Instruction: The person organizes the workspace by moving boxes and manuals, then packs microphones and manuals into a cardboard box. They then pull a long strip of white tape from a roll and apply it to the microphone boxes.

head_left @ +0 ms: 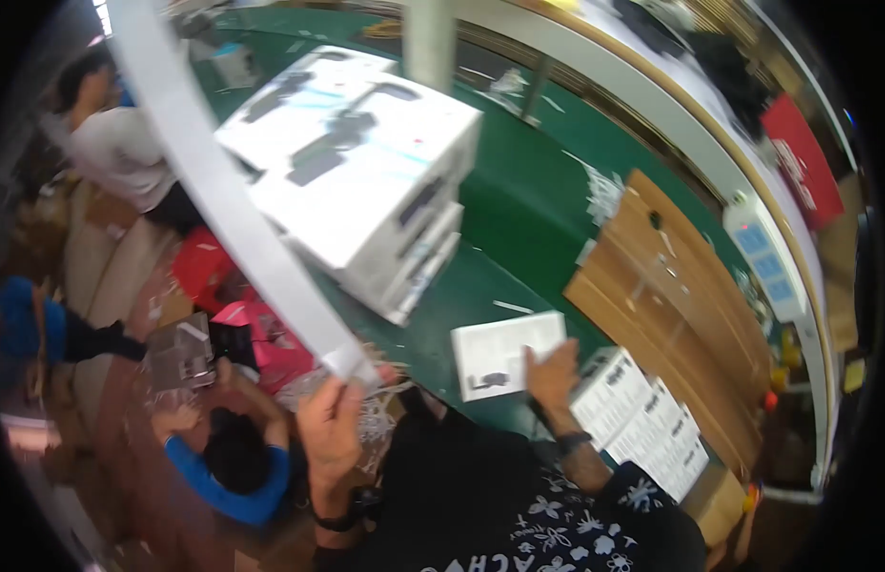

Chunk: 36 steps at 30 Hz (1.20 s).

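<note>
A long white strip [237, 210] runs from the top left down to my left hand [330, 429]. My left thumb and fingers pinch its lower end. My right hand [554, 374] lies on the right side of a flat white printed box [499, 348], fingers apart. That box rests on the green table [518, 219], and a small dark picture shows on it. Just right of my right hand stands a row of white printed boxes [642, 419]. Beyond the strip, larger white boxes [366, 181] with dark pictures are stacked; the strip covers part of them.
A brown cardboard sheet [671, 296] lies at the right, beside a white power strip [766, 253]. One person in blue [233, 467] crouches at lower left near a pink bag [261, 334]; another in white [123, 157] is farther back. A pale post [429, 43] stands behind the stack.
</note>
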### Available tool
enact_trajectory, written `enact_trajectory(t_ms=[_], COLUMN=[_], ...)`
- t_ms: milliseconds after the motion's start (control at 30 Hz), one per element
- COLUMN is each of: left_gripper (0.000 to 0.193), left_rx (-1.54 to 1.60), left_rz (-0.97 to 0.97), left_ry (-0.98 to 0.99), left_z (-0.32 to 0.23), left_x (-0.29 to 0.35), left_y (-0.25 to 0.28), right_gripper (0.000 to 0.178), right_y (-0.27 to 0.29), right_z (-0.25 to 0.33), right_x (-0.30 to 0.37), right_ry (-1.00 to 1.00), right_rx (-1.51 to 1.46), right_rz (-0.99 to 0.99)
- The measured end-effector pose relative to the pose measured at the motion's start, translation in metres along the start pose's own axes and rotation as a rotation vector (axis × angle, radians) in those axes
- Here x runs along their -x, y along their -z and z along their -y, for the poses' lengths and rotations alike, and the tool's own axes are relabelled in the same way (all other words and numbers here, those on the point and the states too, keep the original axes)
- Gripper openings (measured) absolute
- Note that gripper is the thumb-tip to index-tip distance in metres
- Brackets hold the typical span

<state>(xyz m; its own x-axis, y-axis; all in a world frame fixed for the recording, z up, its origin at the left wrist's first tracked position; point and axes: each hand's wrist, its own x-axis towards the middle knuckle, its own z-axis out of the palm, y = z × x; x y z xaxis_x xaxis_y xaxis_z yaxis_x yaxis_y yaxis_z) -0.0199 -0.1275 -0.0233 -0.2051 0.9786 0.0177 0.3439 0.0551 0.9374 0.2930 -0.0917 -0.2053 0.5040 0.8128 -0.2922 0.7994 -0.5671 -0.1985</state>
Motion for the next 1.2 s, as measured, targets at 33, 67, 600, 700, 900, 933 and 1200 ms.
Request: enact_trajectory(t_ms=[33,67,600,700,900,933,1200], left_gripper=[0.027,0.028,0.043,0.043,0.023,0.021,0.013], left_rx=[0.148,0.433,0.667,0.626,0.191,0.128,-0.01], left_rz=[0.045,0.04,0.253,0.218,0.154,0.205,0.391], left_ry=[-0.002,-0.026,-0.098,-0.116,-0.473,-0.444,-0.576], left_z=[0.007,-0.005,-0.023,-0.031,-0.039,-0.046,-0.045], left_x=[0.0,-0.004,-0.025,-0.031,-0.029,-0.026,-0.024], left_y=[0.002,-0.002,0.012,0.001,-0.003,0.002,0.012], right_gripper=[0.103,0.103,0.043,0.044,0.04,0.04,0.029], right_y=[0.001,-0.001,0.1,0.175,0.221,0.224,0.239], right_z=[-0.001,-0.015,0.075,0.136,0.185,0.188,0.186], right_x=[-0.001,-0.008,0.027,0.073,0.101,0.099,0.11], right_ry=[0.002,0.203,0.754,1.398,1.724,1.79,1.855], right_rx=[0.164,0.215,-0.272,-0.491,-0.425,-0.395,-0.189], right_rz=[-0.032,-0.146,-0.269,-0.489,-0.603,-0.563,-0.428])
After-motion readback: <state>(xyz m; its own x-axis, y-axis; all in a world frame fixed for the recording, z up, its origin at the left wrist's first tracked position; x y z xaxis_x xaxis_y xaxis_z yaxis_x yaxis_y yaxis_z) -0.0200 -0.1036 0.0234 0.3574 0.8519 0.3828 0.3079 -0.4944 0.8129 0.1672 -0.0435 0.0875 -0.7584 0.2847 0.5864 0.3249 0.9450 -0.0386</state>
